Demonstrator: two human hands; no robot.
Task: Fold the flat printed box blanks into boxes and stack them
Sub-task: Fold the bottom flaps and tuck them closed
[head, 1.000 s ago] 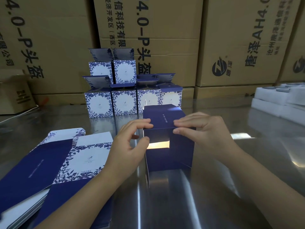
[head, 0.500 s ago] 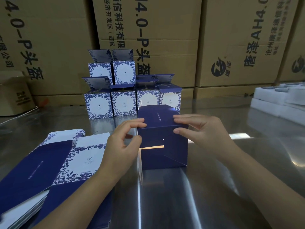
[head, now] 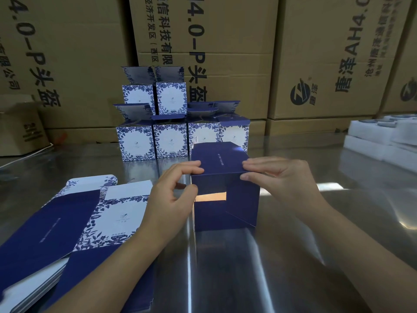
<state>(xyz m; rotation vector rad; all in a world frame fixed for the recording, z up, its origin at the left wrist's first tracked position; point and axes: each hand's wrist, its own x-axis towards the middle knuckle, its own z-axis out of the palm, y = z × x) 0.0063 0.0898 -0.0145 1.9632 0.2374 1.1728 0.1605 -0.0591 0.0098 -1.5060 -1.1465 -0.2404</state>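
1. The flat blanks lie fanned in a pile at the near left of the metal table. This placement puts the next blank within reach of the left hand.
2. The box in work stands on the table just right of the pile, with its dark blue flap side toward the person.
3. The left hand pinches the upper left corner, forefinger on top and thumb at the side edge. The right hand pinches the upper right corner, fingers along the top panel and thumb on the front face. This 2-point grip likely keeps the walls square while the flaps seat.
4. The finished boxes stand behind in 2 tiers, printed faces forward and lids open, well clear of the folding area.
5. White foam trays lie at the far right. Brown cartons form the back wall.

Change from 1.0 s ago: the front opening is largely closed, leaving 1 narrow lit slot. The left thumb has moved from the opening to the edge. Both corner grips are unchanged.
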